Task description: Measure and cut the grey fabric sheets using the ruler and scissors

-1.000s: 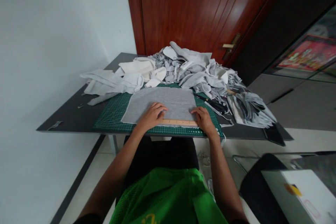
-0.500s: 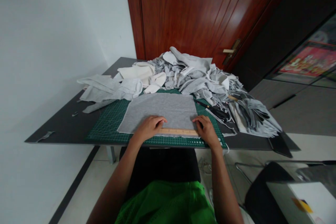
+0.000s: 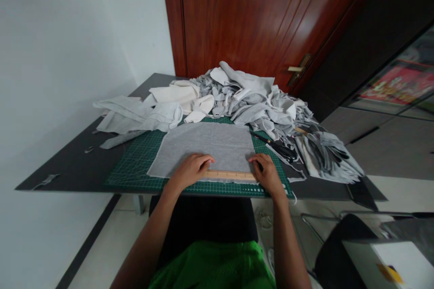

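two hands, left point(image 3: 190, 169) and right point(image 3: 266, 171), rest half-curled fingers at the ends of a ruler point(image 3: 230, 174); whether they grip it, i cannot tell. the grey cloth point(image 3: 217, 142) lies flat on the mat point(image 3: 135, 158), ruler placed toward the mat's near side. no cut shows along it; scissors point(image 3: 283, 149) lie unheld across the mat's right edge.

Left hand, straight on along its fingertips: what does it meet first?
Probably the right hand, whose fingertips face the left hand across the gray cloth. The cloth lies beneath that line; fingertip height is unclear, so it might brush the cloth first.
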